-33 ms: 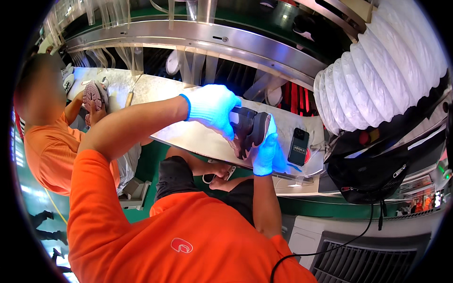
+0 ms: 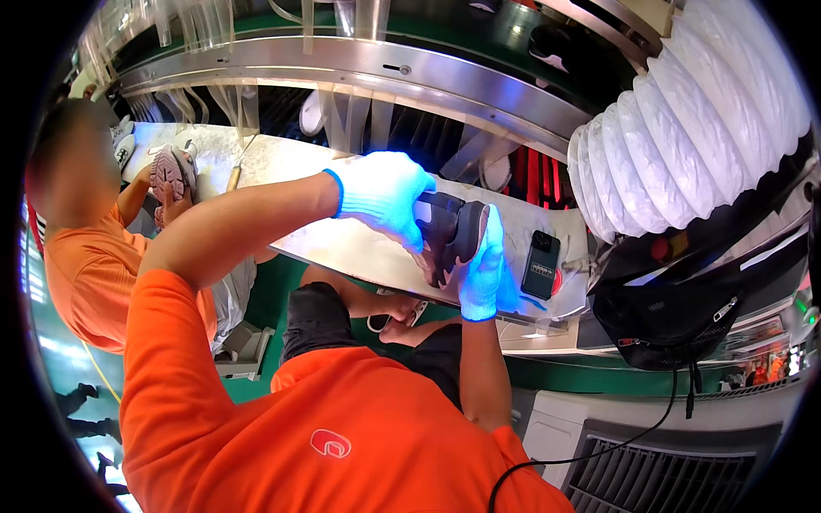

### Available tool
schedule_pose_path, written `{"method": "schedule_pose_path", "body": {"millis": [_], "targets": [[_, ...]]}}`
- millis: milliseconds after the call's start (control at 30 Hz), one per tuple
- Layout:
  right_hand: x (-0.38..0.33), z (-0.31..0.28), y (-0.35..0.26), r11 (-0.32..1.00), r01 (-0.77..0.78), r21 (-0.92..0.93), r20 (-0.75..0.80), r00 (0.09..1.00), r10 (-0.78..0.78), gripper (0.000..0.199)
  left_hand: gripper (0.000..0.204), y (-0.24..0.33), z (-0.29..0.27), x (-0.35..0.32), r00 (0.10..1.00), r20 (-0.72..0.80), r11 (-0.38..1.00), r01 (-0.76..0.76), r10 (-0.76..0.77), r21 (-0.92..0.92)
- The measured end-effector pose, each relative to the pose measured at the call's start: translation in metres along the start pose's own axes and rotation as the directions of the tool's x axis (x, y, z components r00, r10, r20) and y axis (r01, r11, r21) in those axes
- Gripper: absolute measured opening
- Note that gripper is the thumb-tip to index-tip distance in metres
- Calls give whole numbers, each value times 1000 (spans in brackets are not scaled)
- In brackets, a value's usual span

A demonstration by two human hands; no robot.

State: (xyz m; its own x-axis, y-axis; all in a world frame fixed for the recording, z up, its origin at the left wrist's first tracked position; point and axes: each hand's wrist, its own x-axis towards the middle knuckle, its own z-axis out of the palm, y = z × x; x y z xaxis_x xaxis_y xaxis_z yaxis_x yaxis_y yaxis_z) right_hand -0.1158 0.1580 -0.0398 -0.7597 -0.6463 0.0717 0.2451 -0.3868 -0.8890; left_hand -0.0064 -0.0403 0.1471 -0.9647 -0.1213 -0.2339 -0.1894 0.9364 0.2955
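Between my two hands is a dark grey shoe [image 2: 444,232], held above the front edge of the pale worktable [image 2: 359,255]. My left hand [image 2: 386,195], in a white knit glove lit bluish, is closed on the shoe's left side. On its other side my right hand [image 2: 484,272], gloved the same way, supports the shoe; some of its fingers are behind the shoe. A dark phone [image 2: 540,263] lies on the table to the right of my right hand, beside a small red round thing.
To my left a person in orange [image 2: 103,274] holds a shoe with a pinkish sole [image 2: 169,173]. A wooden-handled tool [image 2: 234,177] rests on the table. Beyond runs a metal rail [image 2: 376,67] with clear hanging strips. A white ribbed duct [image 2: 684,145] and black bag [image 2: 667,316] stand right.
My right hand has shifted slightly against the shoe, its thumb now lying flatter. The shoe and my left hand are almost where they were.
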Motion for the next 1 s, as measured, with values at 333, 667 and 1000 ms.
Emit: {"method": "schedule_pose_path", "body": {"millis": [333,667,1000], "targets": [[14,12,-5,944,324,-59,175,935,-309,133,68,14,-1,2,999,-19,1000,30,-30,-2],[-1,-23,-8,824,554,-121,258,819,-513,140,64,28,9,-7,990,-79,992,-114,118,53],[-11,-36,-22,898,436,-58,278,871,-405,159,66,33,0,-8,998,35,998,-62,61,7]]}}
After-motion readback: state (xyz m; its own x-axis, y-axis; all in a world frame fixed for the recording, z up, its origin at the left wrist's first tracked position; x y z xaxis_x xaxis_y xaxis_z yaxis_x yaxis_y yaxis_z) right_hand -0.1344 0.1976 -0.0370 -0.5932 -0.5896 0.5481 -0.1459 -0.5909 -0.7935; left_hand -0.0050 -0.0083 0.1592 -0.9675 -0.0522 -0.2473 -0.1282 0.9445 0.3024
